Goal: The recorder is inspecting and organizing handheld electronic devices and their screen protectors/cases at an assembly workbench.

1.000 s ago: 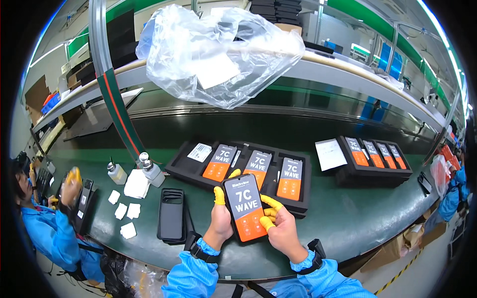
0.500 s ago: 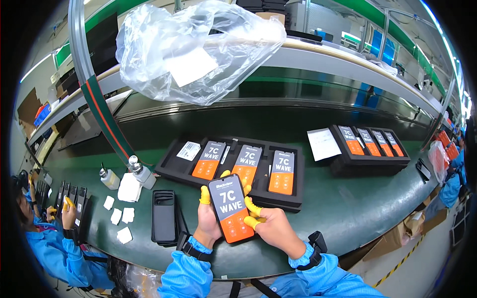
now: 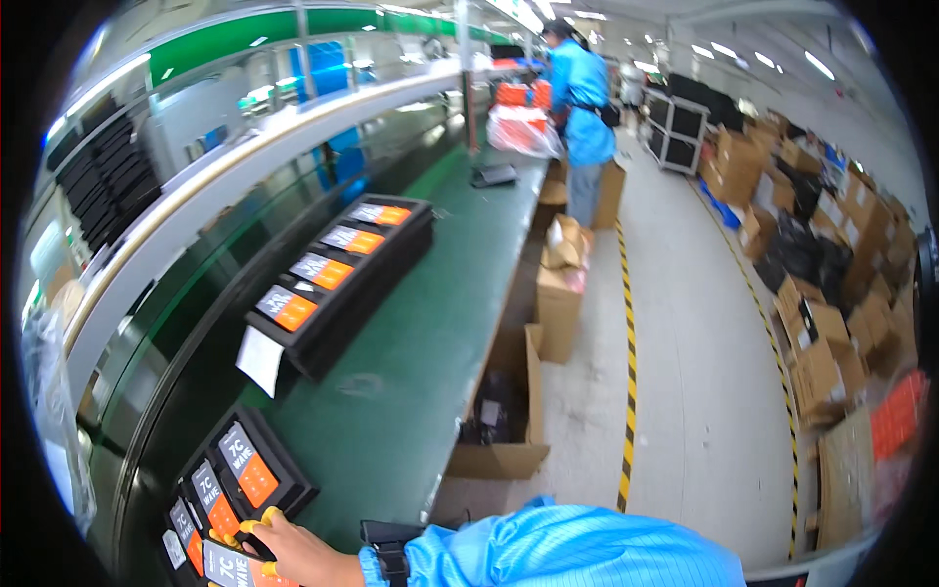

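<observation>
At the lower left edge, a smartphone (image 3: pixel 227 565) with a grey and orange front is partly cut off by the picture's rim. My right hand (image 3: pixel 298 553), wearing yellow finger cots, closes on its side. Of my left hand, only yellow-covered fingertips (image 3: pixel 223 538) seem to show along the phone's far edge; the rest is out of view. Just beyond lies a black foam tray (image 3: pixel 298 484) holding similar phones (image 3: pixel 247 465) and a white label.
Farther along the green bench (image 3: pixel 421 323), a stacked black tray (image 3: pixel 367 298) holds several phones, with a white paper (image 3: pixel 260 358) by it. A dark device (image 3: pixel 494 175) lies beyond. Cardboard boxes (image 3: pixel 558 303) line the bench side. A co-worker in blue (image 3: pixel 587 98) stands ahead.
The view has swung far to the right, bringing the aisle and boxes into sight. My hands and the phone now sit at the lower left. My right hand remains at the phone.
</observation>
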A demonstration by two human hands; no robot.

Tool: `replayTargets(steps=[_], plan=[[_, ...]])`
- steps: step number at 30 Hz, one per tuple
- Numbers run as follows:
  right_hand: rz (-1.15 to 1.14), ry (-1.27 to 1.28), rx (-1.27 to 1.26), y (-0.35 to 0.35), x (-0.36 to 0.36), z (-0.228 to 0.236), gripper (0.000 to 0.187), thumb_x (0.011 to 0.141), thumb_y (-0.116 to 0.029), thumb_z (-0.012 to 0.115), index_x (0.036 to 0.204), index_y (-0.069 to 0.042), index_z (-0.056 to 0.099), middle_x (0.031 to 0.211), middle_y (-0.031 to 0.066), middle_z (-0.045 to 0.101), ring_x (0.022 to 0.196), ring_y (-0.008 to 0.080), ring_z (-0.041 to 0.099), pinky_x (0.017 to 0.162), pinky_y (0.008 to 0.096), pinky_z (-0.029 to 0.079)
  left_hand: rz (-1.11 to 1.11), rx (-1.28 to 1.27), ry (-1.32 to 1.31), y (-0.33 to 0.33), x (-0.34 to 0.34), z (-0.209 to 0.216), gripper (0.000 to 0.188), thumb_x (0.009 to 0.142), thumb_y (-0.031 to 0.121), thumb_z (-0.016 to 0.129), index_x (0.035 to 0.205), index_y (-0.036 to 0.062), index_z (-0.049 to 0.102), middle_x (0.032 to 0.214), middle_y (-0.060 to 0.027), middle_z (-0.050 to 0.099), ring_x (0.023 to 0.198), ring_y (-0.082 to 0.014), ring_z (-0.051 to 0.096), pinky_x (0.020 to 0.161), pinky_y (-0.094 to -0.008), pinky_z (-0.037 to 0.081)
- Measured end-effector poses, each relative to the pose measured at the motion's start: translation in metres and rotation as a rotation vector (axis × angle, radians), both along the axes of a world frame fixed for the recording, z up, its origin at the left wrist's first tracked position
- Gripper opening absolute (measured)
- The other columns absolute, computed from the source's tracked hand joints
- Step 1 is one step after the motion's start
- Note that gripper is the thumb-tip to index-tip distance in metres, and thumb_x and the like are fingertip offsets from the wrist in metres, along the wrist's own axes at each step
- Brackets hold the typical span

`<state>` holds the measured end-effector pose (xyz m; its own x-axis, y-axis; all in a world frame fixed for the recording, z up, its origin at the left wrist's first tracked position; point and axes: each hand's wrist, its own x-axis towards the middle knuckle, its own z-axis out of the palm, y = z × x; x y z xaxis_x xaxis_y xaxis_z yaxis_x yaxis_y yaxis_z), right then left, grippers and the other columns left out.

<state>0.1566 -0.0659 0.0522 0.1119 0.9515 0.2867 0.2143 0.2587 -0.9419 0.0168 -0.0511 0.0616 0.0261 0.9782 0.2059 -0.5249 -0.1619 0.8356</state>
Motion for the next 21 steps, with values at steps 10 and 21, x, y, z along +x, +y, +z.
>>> replayTargets(steps=[10,21], plan=[[0.386,0.161,-0.174,0.007,-0.005,-0.062,0.03,0.088,-0.013,0.054,0.076,0.013,0.061,0.069,0.026,0.065,0.053,0.0301,0.067,0.048,0.0395,0.053,-0.222,-0.073,-0.022,-0.011,0.0,0.0,0.069,0.097,0.055,0.04,0.146,0.0052,0.042,0.141,-0.017,0.051,0.126,-0.036,0.052,0.103,-0.0504,0.045],[0.448,0.083,-0.184,-0.019,0.013,-0.046,0.033,0.095,-0.025,0.056,0.084,0.005,0.062,0.07,0.0147,0.062,0.06,0.0207,0.065,0.047,0.0347,0.049,-0.246,-0.147,-0.072,0.032,-0.053,-0.031,0.039,0.099,0.025,0.054,0.13,-0.0003,0.055,0.116,-0.016,0.067,0.1,-0.0283,0.067,0.088,-0.0399,0.056]])
